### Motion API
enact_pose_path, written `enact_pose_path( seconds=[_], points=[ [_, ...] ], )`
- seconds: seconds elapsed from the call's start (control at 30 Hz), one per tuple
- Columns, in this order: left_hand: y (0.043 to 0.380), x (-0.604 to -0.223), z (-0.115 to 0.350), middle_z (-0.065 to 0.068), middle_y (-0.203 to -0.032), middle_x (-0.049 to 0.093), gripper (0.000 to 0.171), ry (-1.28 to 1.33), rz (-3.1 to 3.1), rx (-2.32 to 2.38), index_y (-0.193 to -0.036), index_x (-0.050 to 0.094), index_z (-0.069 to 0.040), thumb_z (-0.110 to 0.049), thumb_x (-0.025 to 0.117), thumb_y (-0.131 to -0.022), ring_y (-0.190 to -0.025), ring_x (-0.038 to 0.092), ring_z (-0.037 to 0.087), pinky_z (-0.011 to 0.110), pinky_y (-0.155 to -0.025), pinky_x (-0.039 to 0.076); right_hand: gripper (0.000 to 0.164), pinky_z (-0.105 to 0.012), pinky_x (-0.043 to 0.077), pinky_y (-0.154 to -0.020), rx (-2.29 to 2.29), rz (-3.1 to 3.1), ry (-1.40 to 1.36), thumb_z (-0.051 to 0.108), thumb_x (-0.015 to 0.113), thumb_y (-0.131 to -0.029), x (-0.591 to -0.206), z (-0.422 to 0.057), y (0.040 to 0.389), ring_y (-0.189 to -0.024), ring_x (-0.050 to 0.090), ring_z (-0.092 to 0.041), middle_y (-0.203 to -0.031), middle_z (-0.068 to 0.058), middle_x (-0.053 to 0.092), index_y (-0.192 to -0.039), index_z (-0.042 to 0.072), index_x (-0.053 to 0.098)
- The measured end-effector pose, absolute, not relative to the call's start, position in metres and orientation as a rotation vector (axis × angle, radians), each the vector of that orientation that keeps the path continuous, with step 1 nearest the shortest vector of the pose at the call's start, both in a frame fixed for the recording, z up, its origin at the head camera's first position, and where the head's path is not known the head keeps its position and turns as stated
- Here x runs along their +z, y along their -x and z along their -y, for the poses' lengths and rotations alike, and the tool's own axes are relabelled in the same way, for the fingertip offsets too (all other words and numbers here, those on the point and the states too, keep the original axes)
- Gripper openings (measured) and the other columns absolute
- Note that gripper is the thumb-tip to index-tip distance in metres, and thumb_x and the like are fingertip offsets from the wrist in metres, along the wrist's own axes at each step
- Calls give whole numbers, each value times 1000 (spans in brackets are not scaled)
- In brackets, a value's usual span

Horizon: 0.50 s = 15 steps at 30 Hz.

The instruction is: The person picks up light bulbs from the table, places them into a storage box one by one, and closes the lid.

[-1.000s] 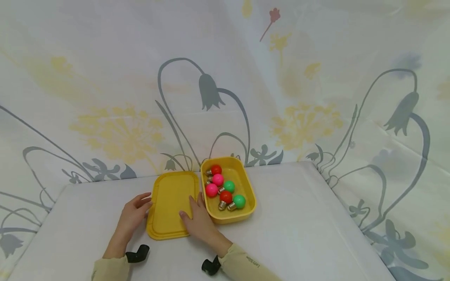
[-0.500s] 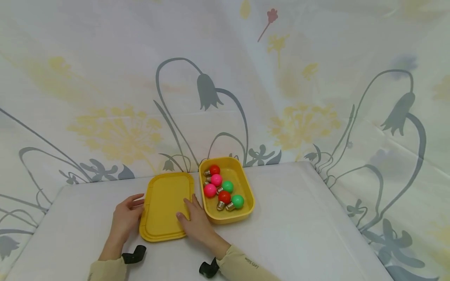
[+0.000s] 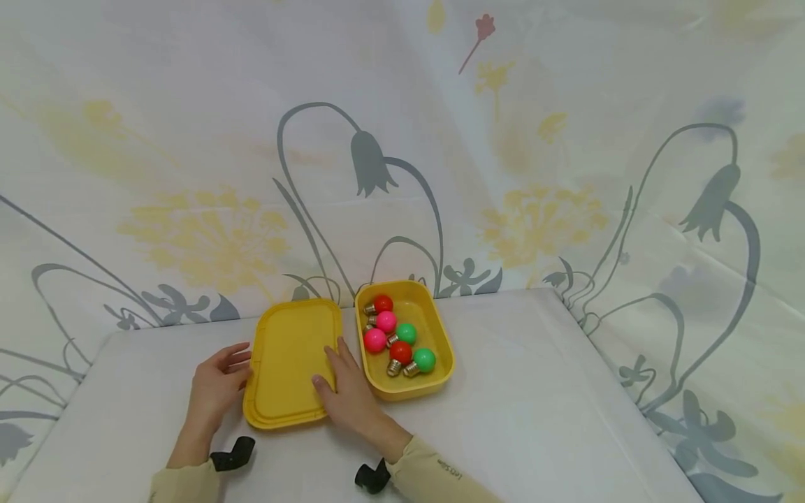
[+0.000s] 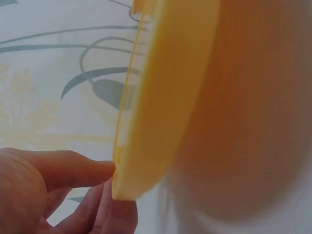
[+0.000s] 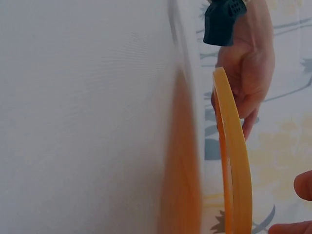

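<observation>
A yellow rectangular lid [image 3: 289, 367] is raised off the white table, its shadow below it in both wrist views. My left hand [image 3: 216, 384] pinches the lid's left edge; in the left wrist view the thumb and fingertips [image 4: 105, 168] meet that rim. Over the lid's right edge is my right hand [image 3: 349, 391], fingers spread. Its fingertips [image 5: 304, 185] show apart from the lid's visible edge in the right wrist view. Just right of that hand stands an open yellow box [image 3: 434, 335] with several bulbs, among them a red bulb [image 3: 401, 351] and a green bulb [image 3: 424, 360].
The white table [image 3: 534, 391] extends to the right and in front of the box. A patterned cloth backdrop [image 3: 402, 140] rises directly behind the lid and box. Black camera mounts [image 3: 234, 454] sit at both wrists.
The lid has shifted left, away from the box, and looks more raised, with my left hand moving along. My right hand has moved slightly left. The bulbs lie as before.
</observation>
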<state>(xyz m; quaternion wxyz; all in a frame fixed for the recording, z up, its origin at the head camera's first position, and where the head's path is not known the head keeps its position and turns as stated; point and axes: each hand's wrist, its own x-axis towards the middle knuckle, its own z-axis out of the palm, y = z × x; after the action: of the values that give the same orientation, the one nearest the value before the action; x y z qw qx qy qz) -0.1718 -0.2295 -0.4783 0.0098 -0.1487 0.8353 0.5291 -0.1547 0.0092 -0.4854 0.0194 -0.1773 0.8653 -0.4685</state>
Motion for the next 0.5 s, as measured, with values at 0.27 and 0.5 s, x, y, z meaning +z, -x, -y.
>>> enact_pose_path(
  seconds=[0.27, 0.5],
  points=[
    [170, -471, 228, 23, -138, 52, 50, 459, -2606, 1709, -146, 46, -1, 1, 56, -97, -119, 55, 35, 18, -76, 53, 47, -45, 32, -111, -1509, -2749, 571, 12, 55, -99, -474, -16, 160, -143, 34, -29, -157, -15, 33, -144, 1, 48],
    [173, -469, 222, 20, -138, 53, 50, 472, -2633, 1758, -144, 50, -3, 3, 56, -95, -117, 57, 32, 14, -75, 51, 38, -32, 47, -98, -1849, -2704, 481, -7, 60, -92, -469, -20, 164, -134, 47, -32, -146, -17, 48, -130, -3, 61]
  ],
)
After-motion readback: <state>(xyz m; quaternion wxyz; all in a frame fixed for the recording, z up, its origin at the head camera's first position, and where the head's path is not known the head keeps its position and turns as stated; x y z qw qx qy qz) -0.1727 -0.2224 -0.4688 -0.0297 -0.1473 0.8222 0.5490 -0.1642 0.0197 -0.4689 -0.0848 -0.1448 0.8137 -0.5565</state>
